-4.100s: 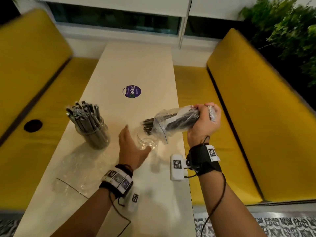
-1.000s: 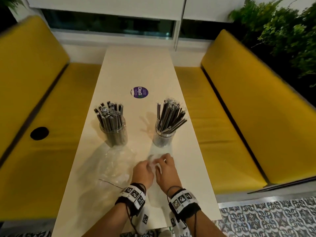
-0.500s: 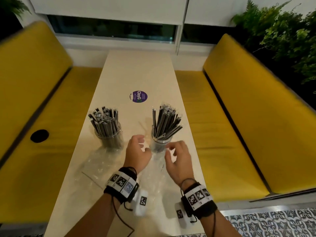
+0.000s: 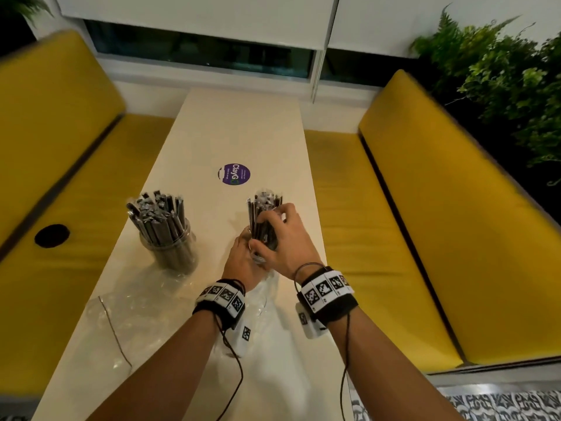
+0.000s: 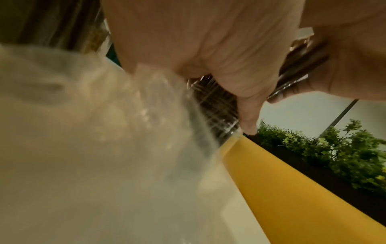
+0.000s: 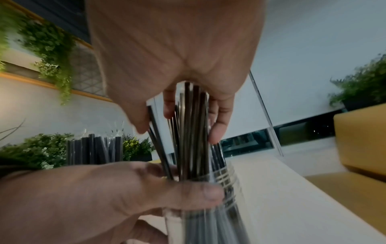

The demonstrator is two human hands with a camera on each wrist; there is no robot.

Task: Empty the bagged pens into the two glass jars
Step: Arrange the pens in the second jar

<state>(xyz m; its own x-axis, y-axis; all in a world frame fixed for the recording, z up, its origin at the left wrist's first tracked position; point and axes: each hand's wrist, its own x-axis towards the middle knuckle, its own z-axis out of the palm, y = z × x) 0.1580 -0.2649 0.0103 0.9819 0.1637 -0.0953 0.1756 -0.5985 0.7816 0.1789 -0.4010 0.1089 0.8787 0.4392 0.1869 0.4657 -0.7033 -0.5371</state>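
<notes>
Pens [image 4: 263, 214] fill both jars; right hand [image 4: 280, 238] grips one bundle.

Clear, ribbed glass is seen in the right jar [image 6: 211, 214]. Glossy dark plastic is shown by the pens [image 6: 192, 125]. Crinkled clear film [image 4: 136, 317] is spread over the smooth cream table [image 4: 243, 132]. Matt yellow cloth is seen on the benches [image 4: 440, 208].

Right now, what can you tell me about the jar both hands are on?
The right-hand jar is clear glass, standing upright on the cream table, right of the other jar. It holds a tight bundle of dark pens in clear sleeves, rising well above its rim. The left hand grips the glass, thumb across its wall; the right hand wraps around the pens above the rim. Crumpled clear bags lie nearer the person.
</notes>
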